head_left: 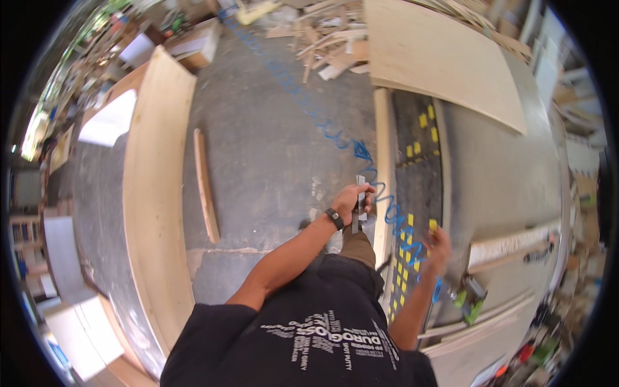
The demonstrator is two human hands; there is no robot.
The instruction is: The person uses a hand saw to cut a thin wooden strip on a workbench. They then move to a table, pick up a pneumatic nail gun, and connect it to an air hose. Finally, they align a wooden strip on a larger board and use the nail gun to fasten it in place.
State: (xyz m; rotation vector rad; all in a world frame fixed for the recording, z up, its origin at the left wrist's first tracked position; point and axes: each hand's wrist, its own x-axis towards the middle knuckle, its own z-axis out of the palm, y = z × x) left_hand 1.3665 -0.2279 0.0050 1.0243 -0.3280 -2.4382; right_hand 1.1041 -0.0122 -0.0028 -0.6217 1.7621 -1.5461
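My left hand (350,201), with a black band on its wrist, is closed around a narrow grey metallic strip (355,224) that sticks out above and below the fingers. What kind of strip it is I cannot make out. My right hand (439,248) is raised at the right, over the yellow-marked dark strip; its fingers are blurred, and I see nothing clear in them. A blue coiled air hose (332,134) runs from the far left, past both hands. Below and right of my right hand lies a grey and lime-green tool (474,291), its kind unclear.
A long wide board (158,193) stretches along the left, with a short wooden batten (205,187) on the floor beside it. At the right are a large pale panel (445,58), a long timber (383,174) and a whitish plank (512,246). Wood scraps (335,48) are heaped at the back.
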